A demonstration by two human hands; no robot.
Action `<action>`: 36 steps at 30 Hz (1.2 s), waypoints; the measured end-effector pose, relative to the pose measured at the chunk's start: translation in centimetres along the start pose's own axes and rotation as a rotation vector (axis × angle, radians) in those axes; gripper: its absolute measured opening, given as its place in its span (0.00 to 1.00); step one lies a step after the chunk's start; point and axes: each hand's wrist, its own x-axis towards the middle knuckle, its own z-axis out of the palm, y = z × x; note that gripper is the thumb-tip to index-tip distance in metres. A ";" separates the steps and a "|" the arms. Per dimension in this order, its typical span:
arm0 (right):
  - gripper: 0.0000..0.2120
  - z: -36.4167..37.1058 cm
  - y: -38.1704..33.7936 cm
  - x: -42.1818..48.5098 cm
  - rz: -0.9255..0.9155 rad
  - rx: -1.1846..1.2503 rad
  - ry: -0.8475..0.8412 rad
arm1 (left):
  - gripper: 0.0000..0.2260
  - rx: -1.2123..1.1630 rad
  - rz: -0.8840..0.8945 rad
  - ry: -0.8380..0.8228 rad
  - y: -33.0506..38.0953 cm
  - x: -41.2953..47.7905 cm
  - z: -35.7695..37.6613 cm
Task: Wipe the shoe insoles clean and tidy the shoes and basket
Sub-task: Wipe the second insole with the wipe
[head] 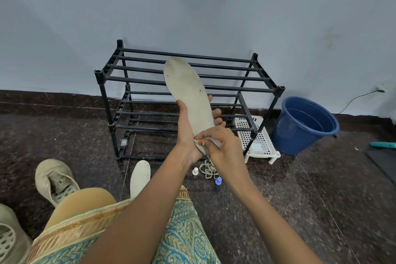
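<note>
Two beige canvas shoes (56, 180) lie lower left, with one pale flat insole (140, 174) on the floor (278, 199) beside them. Centre frame, the left hand (186, 133) holds a second worn off-white insole (188, 90) upright in its grip. The right hand (222, 148) has its grip pinching a small white wipe (215, 142) against the heel. One white perforated basket (255, 135) and one blue bucket (304, 124) stand at right.

Both bare forearms rise from the lower edge and converge. Left hand (186, 133) grips the pale grey foam shoe insole (188, 88) upright, thumb on its left edge, fingers curled behind. Right hand (224, 149), fingers curled, pinches a small white cloth piece (215, 141) at the insole's heel end.
</note>
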 end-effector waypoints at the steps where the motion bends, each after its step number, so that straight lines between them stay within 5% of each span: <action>1: 0.08 0.0 -0.1 0.2 -0.002 0.001 0.019 | 0.34 0.014 -0.006 -0.004 -0.1 0.0 0.0; 24: 0.06 -0.3 0.9 0.7 -0.110 -0.224 0.070 | 0.34 0.026 -0.018 -0.010 0.2 -0.3 0.0; 36: 0.07 0.4 1.1 -0.5 -0.085 -0.130 -0.011 | 0.35 0.041 0.074 0.051 0.3 0.0 -0.2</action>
